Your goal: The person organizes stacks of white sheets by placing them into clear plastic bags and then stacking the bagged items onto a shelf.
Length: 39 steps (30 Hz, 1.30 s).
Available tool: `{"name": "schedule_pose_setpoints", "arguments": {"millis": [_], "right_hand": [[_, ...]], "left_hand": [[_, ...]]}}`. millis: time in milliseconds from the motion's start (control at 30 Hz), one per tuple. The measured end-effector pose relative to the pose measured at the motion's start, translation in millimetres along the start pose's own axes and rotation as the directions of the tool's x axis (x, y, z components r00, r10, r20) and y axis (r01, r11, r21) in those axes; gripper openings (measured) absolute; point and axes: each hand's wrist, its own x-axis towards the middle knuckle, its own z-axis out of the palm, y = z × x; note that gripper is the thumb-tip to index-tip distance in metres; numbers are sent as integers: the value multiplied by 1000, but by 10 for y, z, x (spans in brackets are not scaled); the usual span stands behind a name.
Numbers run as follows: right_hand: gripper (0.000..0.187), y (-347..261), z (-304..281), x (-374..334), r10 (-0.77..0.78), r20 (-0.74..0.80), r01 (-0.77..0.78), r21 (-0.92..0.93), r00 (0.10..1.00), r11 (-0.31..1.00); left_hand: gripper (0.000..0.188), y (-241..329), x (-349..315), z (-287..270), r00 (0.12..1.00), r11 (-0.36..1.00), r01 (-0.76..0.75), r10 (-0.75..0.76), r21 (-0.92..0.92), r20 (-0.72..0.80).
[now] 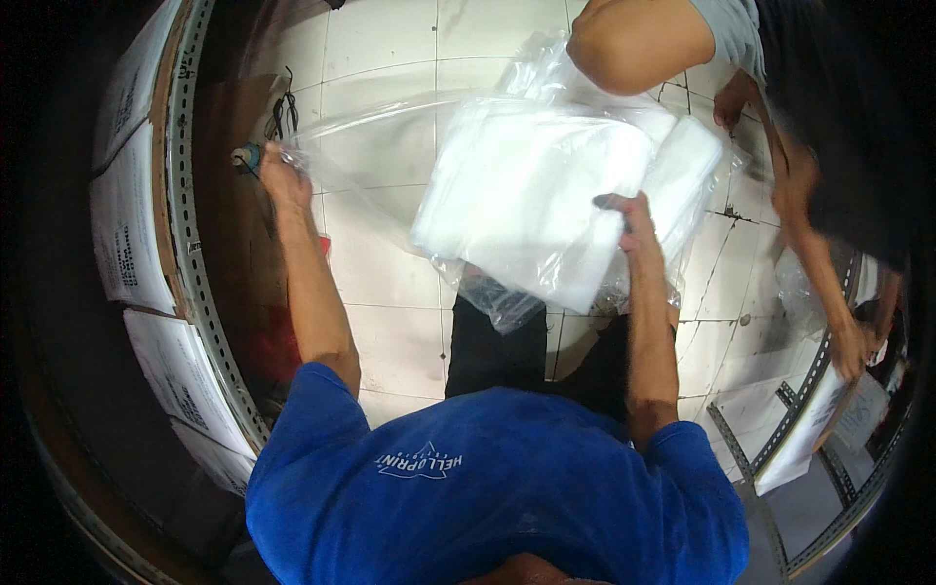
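Across my lap lies a thick white folded bundle (531, 185), soft-looking and wrapped in a clear plastic bag (502, 302). My right hand (636, 222) grips the bundle's right side, thumb on top and the other fingers mostly hidden beneath. Out to the left, my left hand (285, 180) is closed on a stretch of clear plastic film (375, 107) that runs over to the bundle. Right beside those fingers is a small greenish round object (246, 156), whose kind I cannot make out. More white folded material (687, 161) in clear plastic rests at the bundle's right.
Metal shelving (185, 195) with white printed boxes (146, 214) lines the left. Another person's bent knee (639, 44) is close beyond the bundle, and a person's arm (804, 210) reaches down at right toward a second rack (780, 429). The floor is white tile (380, 244).
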Motion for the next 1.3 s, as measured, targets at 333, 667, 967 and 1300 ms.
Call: {"name": "schedule_pose_setpoints", "arguments": {"millis": [333,667,967,1300], "right_hand": [[28,-584,-966,338,-55,-60,42,-201,997,979],[32,-855,-1881,451,-61,-149,16,-285,987,958],[29,-543,-2237,362,-43,-283,-20,-215,958,976],[26,-769,-1742,-278,-222,-113,194,-212,969,958]], "left_hand": [[31,394,560,557,998,988,-51,56,-147,31],[45,579,792,485,865,680,-408,501,609,21],[46,-1366,-2425,1908,306,390,-914,476,114,825],[47,-1931,-3606,2012,90,243,-957,-261,155,961]]}}
